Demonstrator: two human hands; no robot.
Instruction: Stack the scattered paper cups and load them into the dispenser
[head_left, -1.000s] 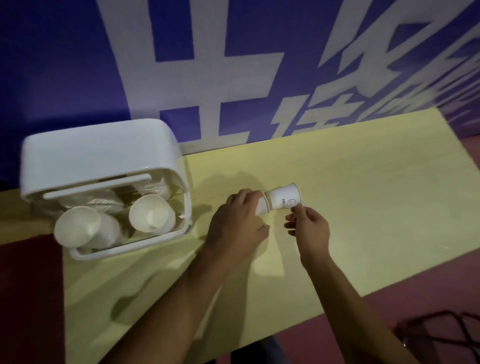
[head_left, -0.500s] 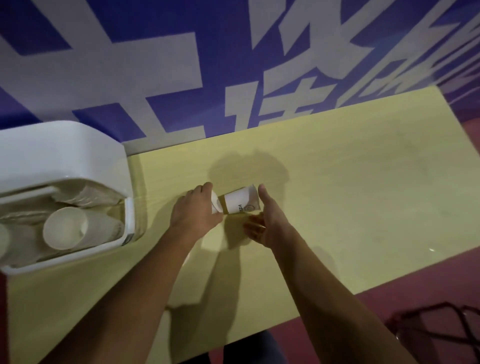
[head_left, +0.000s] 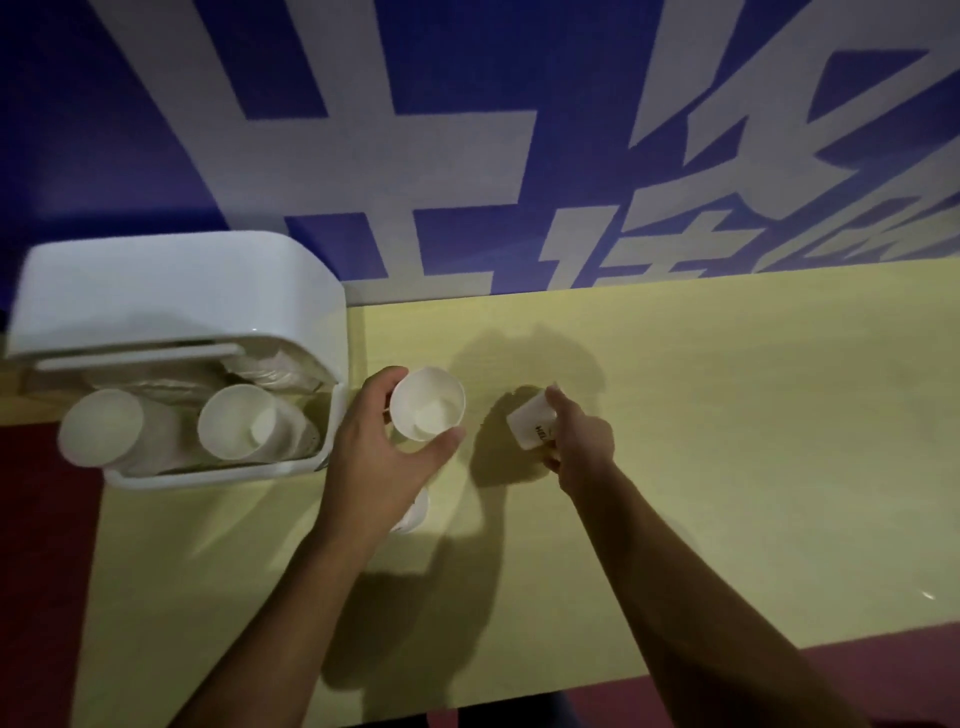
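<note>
My left hand (head_left: 382, 452) grips a white paper cup (head_left: 427, 404) with its open mouth turned toward me, just right of the dispenser. My right hand (head_left: 579, 441) holds a second white paper cup (head_left: 531, 427) with dark print, tilted with its base pointing left; the two cups are apart. The white dispenser (head_left: 171, 291) stands at the table's left end, its open front showing two cup stacks (head_left: 236, 428) lying with mouths toward me. A bit of another white cup (head_left: 415, 512) peeks out under my left wrist.
The pale yellow table (head_left: 727, 415) runs right from the dispenser against a blue wall with large white characters (head_left: 467, 156). Dark red floor (head_left: 31, 571) shows to the left and beyond the table's near edge.
The two cups were joined end to end between my hands; now they are separated. My left hand has turned its cup mouth-up toward me, and my right hand has drawn its cup to the right.
</note>
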